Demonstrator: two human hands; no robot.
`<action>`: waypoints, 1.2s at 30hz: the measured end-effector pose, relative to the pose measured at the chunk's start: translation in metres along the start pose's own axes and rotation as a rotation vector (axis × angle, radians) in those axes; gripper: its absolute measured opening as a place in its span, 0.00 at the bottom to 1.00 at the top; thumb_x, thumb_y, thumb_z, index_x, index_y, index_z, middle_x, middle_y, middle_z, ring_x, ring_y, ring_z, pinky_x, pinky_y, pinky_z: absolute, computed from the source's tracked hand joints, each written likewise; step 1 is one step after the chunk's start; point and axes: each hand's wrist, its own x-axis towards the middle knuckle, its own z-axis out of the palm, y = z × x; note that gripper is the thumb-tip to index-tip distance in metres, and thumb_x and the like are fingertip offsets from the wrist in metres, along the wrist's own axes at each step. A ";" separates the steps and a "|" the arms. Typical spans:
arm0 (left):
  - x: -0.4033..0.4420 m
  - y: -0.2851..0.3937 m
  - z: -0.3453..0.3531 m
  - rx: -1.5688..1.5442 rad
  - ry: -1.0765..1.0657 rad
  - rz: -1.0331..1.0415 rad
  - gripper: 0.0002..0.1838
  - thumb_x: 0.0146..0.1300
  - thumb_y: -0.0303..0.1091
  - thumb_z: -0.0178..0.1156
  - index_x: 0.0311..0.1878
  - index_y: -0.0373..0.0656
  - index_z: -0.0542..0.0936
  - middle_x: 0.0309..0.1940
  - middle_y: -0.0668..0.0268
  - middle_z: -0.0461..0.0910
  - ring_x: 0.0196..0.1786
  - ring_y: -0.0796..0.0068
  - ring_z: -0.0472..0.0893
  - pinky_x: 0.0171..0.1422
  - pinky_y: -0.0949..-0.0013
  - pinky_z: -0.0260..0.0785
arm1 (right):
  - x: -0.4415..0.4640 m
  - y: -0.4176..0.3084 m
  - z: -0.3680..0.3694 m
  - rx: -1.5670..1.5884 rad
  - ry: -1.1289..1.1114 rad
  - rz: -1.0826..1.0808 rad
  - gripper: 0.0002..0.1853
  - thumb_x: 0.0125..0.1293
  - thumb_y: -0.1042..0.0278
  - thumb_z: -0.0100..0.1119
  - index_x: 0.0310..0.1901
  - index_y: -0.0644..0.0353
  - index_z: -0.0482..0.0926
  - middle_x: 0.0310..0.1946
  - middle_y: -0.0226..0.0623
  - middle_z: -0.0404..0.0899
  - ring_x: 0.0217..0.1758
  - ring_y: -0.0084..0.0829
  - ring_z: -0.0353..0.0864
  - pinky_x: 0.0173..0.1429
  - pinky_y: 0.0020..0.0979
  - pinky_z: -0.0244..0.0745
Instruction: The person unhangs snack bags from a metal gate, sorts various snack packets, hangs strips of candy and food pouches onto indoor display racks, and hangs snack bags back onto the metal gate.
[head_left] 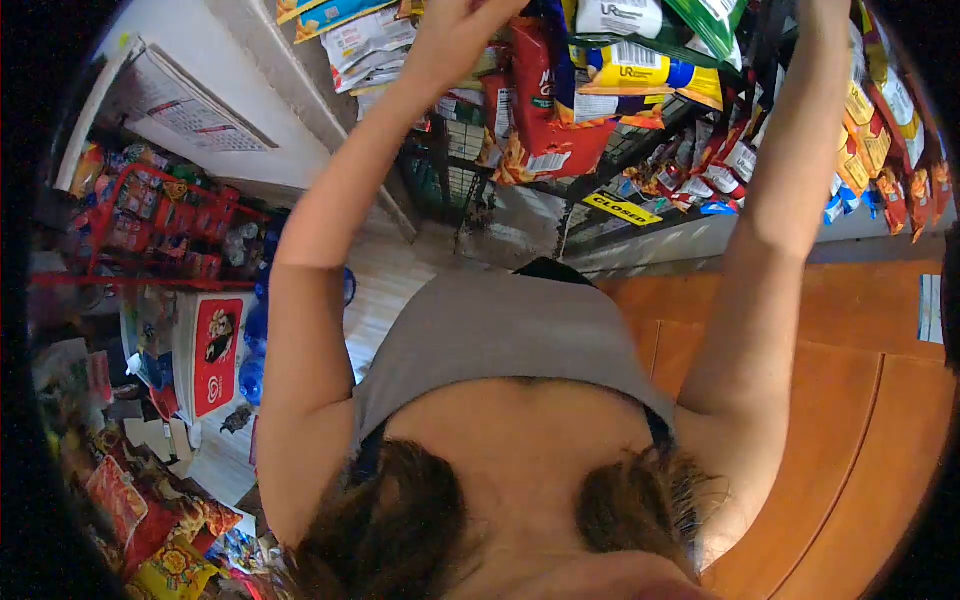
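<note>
At the top edge, my left hand (450,38) reaches up among hanging snack packs, its fingers mostly cut off by the frame. Just right of it hang a red snack bag (548,100) and a yellow-and-blue pack (630,70) with a barcode. A green pack (712,22) hangs farther right, between my arms. White and silver packs (370,45) lie left of my left hand. My right forearm (797,150) stretches up past the rack, and the hand itself is beyond the top edge. Whether either hand grips a pack is hidden.
A black wire rack (465,140) stands ahead, with a yellow "CLOSED" sign (622,209). More snack bags (875,130) hang at the right above an orange wooden cabinet (760,480). Left are a red wire shelf (130,220), a white-and-red box (215,350) and piled snack bags (170,570).
</note>
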 end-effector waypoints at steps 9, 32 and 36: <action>-0.128 -0.115 0.039 0.065 0.340 -0.276 0.19 0.60 0.32 0.60 0.52 0.37 0.69 0.39 0.64 0.73 0.40 0.75 0.73 0.46 0.71 0.67 | -0.319 -0.001 -0.010 0.455 0.103 0.863 0.26 0.62 0.69 0.59 0.59 0.64 0.63 0.51 0.38 0.70 0.52 0.29 0.69 0.60 0.31 0.62; -0.073 -0.075 0.033 0.743 0.233 -0.260 0.12 0.56 0.28 0.50 0.41 0.40 0.80 0.33 0.49 0.80 0.38 0.46 0.78 0.44 0.53 0.71 | -0.379 -0.016 0.008 0.580 -0.252 1.172 0.44 0.40 0.78 0.76 0.59 0.63 0.59 0.48 0.39 0.73 0.48 0.29 0.74 0.48 0.27 0.74; -0.052 -0.019 0.016 0.450 0.319 -0.148 0.19 0.55 0.30 0.58 0.51 0.38 0.72 0.39 0.54 0.78 0.40 0.60 0.79 0.44 0.61 0.71 | -0.378 -0.022 0.018 0.715 -0.328 1.209 0.45 0.41 0.81 0.72 0.61 0.63 0.57 0.49 0.41 0.72 0.48 0.29 0.74 0.48 0.27 0.74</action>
